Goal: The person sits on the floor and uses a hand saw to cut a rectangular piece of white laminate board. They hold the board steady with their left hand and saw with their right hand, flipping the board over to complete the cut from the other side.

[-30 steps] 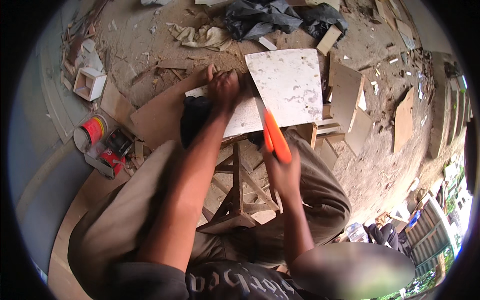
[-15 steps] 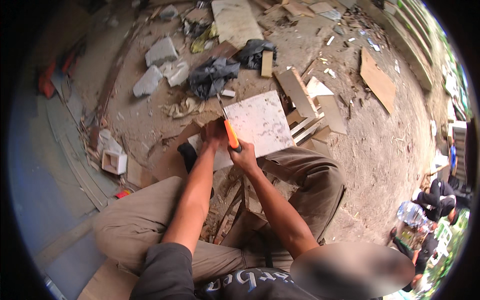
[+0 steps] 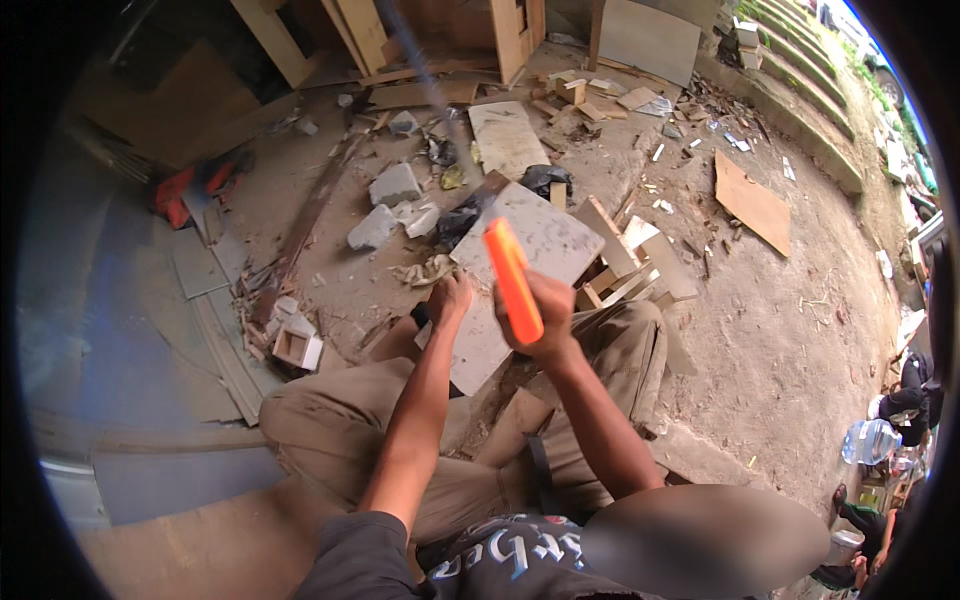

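Observation:
My right hand (image 3: 550, 310) is raised over my lap, wrapped round the orange handle of a handsaw (image 3: 512, 280). The saw is seen nearly edge-on; its blade shows only as a blurred, thin grey streak pointing up and away. Beneath it a flat, pale, stained board (image 3: 550, 232) lies slantwise across my legs. My left hand (image 3: 450, 297) is closed on the board's left edge, its fingertips partly hidden. The saw handle and my right hand cover the board's middle.
Wooden offcuts (image 3: 610, 240) lie beside my right knee. Grey blocks (image 3: 395, 185), black plastic (image 3: 465, 218) and a pale cloth (image 3: 422, 270) lie beyond my left hand. A brown panel (image 3: 750, 205) rests on the dirt at right. Another person (image 3: 915, 395) sits by a water jug (image 3: 870, 442).
My right hand has lifted the saw from the board, up toward me and rightward. My left hand stays at the board's edge. The view has tilted up, showing more ground and cabinets.

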{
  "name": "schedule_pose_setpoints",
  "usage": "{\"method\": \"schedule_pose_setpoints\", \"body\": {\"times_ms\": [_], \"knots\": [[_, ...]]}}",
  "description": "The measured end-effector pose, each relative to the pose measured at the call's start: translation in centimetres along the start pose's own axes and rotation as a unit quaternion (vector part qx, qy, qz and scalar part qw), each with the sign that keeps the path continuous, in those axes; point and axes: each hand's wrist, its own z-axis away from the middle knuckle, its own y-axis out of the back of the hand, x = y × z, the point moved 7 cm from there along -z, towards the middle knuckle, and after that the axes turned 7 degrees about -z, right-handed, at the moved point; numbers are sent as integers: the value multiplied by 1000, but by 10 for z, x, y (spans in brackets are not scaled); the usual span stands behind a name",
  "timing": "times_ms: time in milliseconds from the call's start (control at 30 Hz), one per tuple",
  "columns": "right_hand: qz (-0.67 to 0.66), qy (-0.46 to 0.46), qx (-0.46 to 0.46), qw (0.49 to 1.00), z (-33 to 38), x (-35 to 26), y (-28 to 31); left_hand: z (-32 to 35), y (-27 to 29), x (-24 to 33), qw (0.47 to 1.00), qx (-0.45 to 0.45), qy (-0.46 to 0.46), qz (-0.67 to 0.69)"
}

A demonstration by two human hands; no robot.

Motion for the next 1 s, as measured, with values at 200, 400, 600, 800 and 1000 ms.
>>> {"method": "schedule_pose_setpoints", "body": {"times_ms": [200,400,600,800,1000], "knots": [[100,-125,162,974,70,20,39,57,50,-98,970,43,200,131],[-62,-462,179,866,175,125,19,111,82,-102,908,151,264,288],[-153,-400,55,902,117,92,-32,104,83,-106,898,266,74,343],[-156,-318,32,934,48,89,-38,89,131,-56,633,254,-104,724],[-149,-323,-3,934,50,97,-61,71,124,-75,621,203,-151,742]]}}
